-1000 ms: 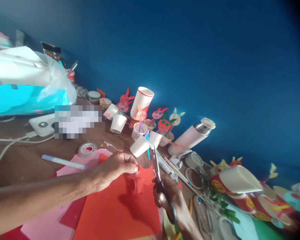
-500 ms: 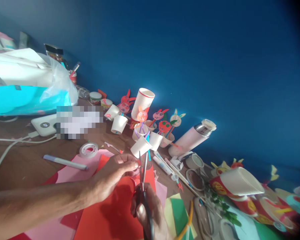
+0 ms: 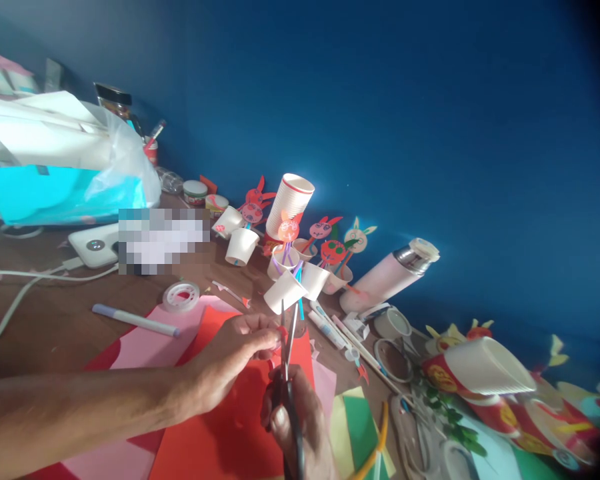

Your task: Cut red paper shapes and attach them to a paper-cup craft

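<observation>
My left hand (image 3: 245,347) pinches a small piece of red paper (image 3: 282,332) between thumb and fingers. My right hand (image 3: 300,420) is wrapped round the black handles of a pair of scissors (image 3: 286,353). The blades are parted and point away from me, close beside the red piece; whether they touch it I cannot tell. Below both hands lies a sheet of red paper (image 3: 230,427), with pink paper (image 3: 145,343) under it. Just beyond the blade tips a white paper cup (image 3: 284,292) lies tilted.
Paper cups with rabbit-faced cutouts (image 3: 334,252) stand behind, near a stack of cups (image 3: 293,200) and a pink thermos (image 3: 385,280). A tape roll (image 3: 181,296) and a marker (image 3: 136,320) lie left. Green paper (image 3: 363,423) and more cups (image 3: 485,367) are to the right.
The view has shifted slightly, so the table things appear a little further right. Both hands keep their holds on the red paper piece and the scissors, the blades still parted.
</observation>
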A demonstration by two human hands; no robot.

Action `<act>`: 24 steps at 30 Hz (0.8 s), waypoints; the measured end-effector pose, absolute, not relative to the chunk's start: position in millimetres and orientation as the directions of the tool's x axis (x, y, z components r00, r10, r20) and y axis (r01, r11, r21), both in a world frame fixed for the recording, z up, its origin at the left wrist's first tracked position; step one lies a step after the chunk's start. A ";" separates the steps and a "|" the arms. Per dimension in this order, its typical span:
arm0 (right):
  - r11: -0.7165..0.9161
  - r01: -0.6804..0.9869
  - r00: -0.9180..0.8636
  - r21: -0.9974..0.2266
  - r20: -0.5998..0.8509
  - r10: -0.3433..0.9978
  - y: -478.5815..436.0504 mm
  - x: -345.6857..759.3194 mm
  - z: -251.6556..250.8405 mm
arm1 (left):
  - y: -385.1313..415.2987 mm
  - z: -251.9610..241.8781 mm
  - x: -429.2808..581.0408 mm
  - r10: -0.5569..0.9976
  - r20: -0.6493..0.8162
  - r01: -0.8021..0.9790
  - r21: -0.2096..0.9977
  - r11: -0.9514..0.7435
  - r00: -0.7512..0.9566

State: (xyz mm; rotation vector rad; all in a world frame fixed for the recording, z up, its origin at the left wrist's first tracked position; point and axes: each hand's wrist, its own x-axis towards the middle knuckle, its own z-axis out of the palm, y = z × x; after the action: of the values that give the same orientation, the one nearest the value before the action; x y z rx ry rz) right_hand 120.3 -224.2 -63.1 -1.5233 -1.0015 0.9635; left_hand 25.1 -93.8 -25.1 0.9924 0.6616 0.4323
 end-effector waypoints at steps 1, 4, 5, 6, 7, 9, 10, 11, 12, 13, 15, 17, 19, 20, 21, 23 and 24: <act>-0.121 0.109 0.333 -0.987 -0.078 0.940 -224.1 120.0 -64.1 | -94.1 -26.5 25.1 0.609 -0.309 -0.040 0.870 0.491 0.731; -0.083 0.080 0.338 -0.993 -0.051 0.940 -222.7 119.3 -65.8 | -94.5 -29.9 25.4 0.606 -0.310 -0.041 0.868 0.494 0.733; -0.070 0.075 0.340 -0.995 -0.041 0.939 -222.0 119.2 -66.0 | -94.7 -30.8 25.4 0.605 -0.317 -0.033 0.868 0.495 0.730; -0.060 0.075 0.343 -0.995 -0.031 0.939 -221.3 119.1 -65.9 | -95.0 -31.4 25.4 0.607 -0.324 -0.026 0.868 0.495 0.726; -0.053 0.081 0.346 -0.995 -0.021 0.938 -220.7 119.1 -65.8 | -95.3 -31.9 25.3 0.606 -0.333 -0.018 0.867 0.497 0.723; -0.046 0.098 0.359 -0.994 -0.007 0.933 -220.0 119.3 -65.7 | -95.8 -32.6 25.0 0.604 -0.341 -0.009 0.867 0.499 0.720; -0.043 0.108 0.367 -0.993 -0.001 0.930 -219.9 119.5 -65.9 | -95.9 -33.0 24.8 0.605 -0.337 -0.012 0.868 0.497 0.722; -0.041 0.118 0.372 -0.992 0.005 0.928 -219.9 119.7 -66.1 | -96.0 -33.4 24.6 0.605 -0.330 -0.017 0.869 0.495 0.725; -0.041 0.126 0.373 -0.991 0.009 0.928 -220.0 119.9 -66.5 | -96.0 -34.0 24.4 0.605 -0.324 -0.023 0.870 0.493 0.727; -0.044 0.132 0.372 -0.990 0.009 0.928 -220.1 120.2 -66.9 | -95.9 -34.8 24.3 0.604 -0.319 -0.027 0.870 0.492 0.730; -0.052 0.139 0.365 -0.989 0.002 0.931 -220.3 120.8 -67.7 | -95.6 -36.3 24.4 0.601 -0.310 -0.034 0.871 0.490 0.737; -0.062 0.143 0.361 -0.988 -0.006 0.932 -220.3 121.2 -67.9 | -95.1 -37.4 24.9 0.599 -0.293 -0.044 0.875 0.482 0.745; -0.061 0.149 0.355 -0.987 -0.004 0.935 -220.2 121.3 -67.1 | -94.5 -37.4 25.6 0.597 -0.281 -0.050 0.878 0.475 0.751; -0.057 0.155 0.350 -0.986 0.001 0.937 -220.2 121.2 -66.4 | -94.3 -37.1 25.9 0.597 -0.281 -0.048 0.879 0.475 0.752; -0.053 0.162 0.346 -0.985 0.007 0.938 -220.3 121.0 -65.8 | -94.1 -36.5 26.1 0.596 -0.283 -0.046 0.879 0.475 0.752; -0.047 0.178 0.347 -0.983 0.018 0.938 -220.5 120.5 -64.8 | -93.9 -35.3 26.3 0.592 -0.282 -0.047 0.877 0.478 0.755; -0.044 0.186 0.350 -0.982 0.024 0.936 -220.7 120.3 -64.7 | -93.9 -34.7 26.2 0.590 -0.281 -0.048 0.877 0.479 0.757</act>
State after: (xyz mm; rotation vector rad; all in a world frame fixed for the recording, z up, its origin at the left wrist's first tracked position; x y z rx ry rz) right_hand 120.3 -220.7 -64.7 -1.5032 -1.0649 0.8482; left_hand 26.2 -93.9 -34.7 1.0066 0.6150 0.4205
